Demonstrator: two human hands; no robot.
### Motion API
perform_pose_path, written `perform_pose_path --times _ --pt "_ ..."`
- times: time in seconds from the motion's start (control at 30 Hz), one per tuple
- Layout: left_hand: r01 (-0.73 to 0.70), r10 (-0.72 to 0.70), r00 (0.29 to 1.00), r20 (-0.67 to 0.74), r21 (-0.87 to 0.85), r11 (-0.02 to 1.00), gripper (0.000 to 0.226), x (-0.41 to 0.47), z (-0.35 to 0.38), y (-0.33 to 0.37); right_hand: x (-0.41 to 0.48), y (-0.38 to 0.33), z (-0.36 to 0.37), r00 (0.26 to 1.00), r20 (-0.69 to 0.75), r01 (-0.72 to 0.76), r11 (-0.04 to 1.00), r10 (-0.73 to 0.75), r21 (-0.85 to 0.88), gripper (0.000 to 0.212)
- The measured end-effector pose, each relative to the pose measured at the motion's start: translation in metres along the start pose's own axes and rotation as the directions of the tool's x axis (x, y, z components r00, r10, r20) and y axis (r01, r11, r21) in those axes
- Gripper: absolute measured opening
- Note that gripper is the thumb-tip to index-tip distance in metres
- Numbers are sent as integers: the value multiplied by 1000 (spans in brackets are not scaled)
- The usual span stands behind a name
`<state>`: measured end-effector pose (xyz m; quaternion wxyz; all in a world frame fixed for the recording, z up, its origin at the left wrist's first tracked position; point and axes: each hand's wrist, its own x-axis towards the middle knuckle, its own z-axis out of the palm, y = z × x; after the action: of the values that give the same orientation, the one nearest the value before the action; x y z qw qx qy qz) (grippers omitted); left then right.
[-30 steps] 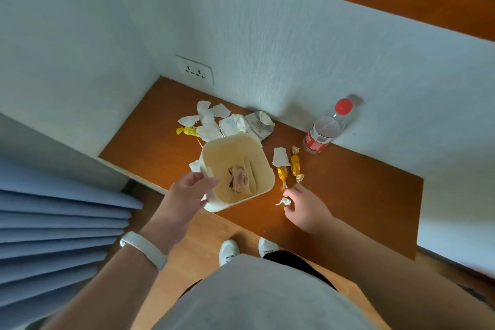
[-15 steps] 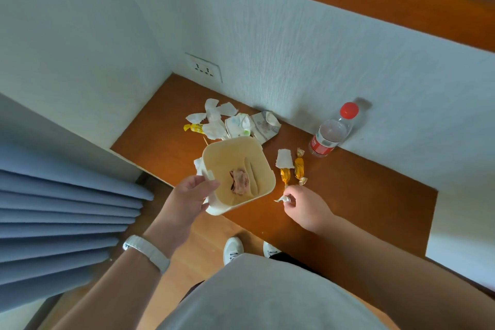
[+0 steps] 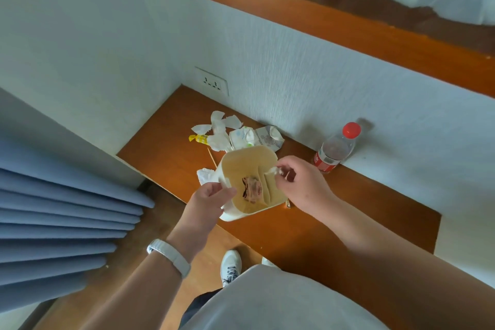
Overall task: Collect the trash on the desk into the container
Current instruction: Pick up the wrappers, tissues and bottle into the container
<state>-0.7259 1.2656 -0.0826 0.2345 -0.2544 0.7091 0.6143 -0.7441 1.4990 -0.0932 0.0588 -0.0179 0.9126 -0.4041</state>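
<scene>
head view: the container (image 3: 242, 166), a pale bin with a tan inside, sits at the front edge of the wooden bench (image 3: 166, 147), its mouth tipped toward the person. the left hand (image 3: 211, 199) grips its near left rim, fingers (image 3: 225, 192) curled round the edge with the thumb lying over the lip. a white wristband (image 3: 170, 256) sits on that wrist. the right hand (image 3: 302, 185) is over the container's right rim, its thumb and forefinger pinching a small white scrap (image 3: 273, 171) just above the open mouth; the other fingers are loosely curled.

a brown crumpled wrapper (image 3: 251, 190) lies at the bottom of the container. it carries some red print, too small to read.

behind the container, toward the wall, lies a heap of torn white paper pieces (image 3: 219, 128), and touching them a squashed carton (image 3: 267, 138) with faint grey and green print that cannot be read. a yellow wrapper (image 3: 199, 138) lies at the heap's left end, with dark marks too blurred to make out. a thin wooden stick (image 3: 212, 159) lies just beside the container's far left corner, and a crumpled tissue (image 3: 205, 174) touches its left wall.

to the right of the container, against the wall, stands a clear plastic bottle (image 3: 336, 150) with a red cap and a red label; the white lettering on the label is illegible.

well behind the container, a white wall socket (image 3: 211, 83) is set in the wall. left of it, below bench level, hangs a blue pleated curtain (image 3: 67, 222).
</scene>
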Motion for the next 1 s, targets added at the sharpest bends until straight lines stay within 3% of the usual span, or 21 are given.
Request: perform_pose_path --times 0.23,0.37,0.47,0.67,0.9,1.0 --pt "16 -16 1000 -25 -5 1000 26 0 4 -2 -4 5 7 995 64 79 997 -79 -6 24" --pt "21 -21 999 -31 -3 1000 27 0 8 -2 -6 14 1 998 21 65 995 -67 71 24" --pt "15 -16 999 -29 -27 1000 27 -2 10 -2 -2 30 -1 999 -41 -29 996 32 86 15" --pt "24 -25 999 -43 -29 999 28 -6 7 -1 7 88 14 948 -21 -317 932 319 -177 15" --pt "42 -46 997 -63 -51 998 25 -13 3 -1 4 121 42 887 -15 -447 850 461 -280 43" --pt "45 -49 997 -67 -55 997 27 -14 3 -1 7 121 47 895 -24 -430 851 445 -302 40"
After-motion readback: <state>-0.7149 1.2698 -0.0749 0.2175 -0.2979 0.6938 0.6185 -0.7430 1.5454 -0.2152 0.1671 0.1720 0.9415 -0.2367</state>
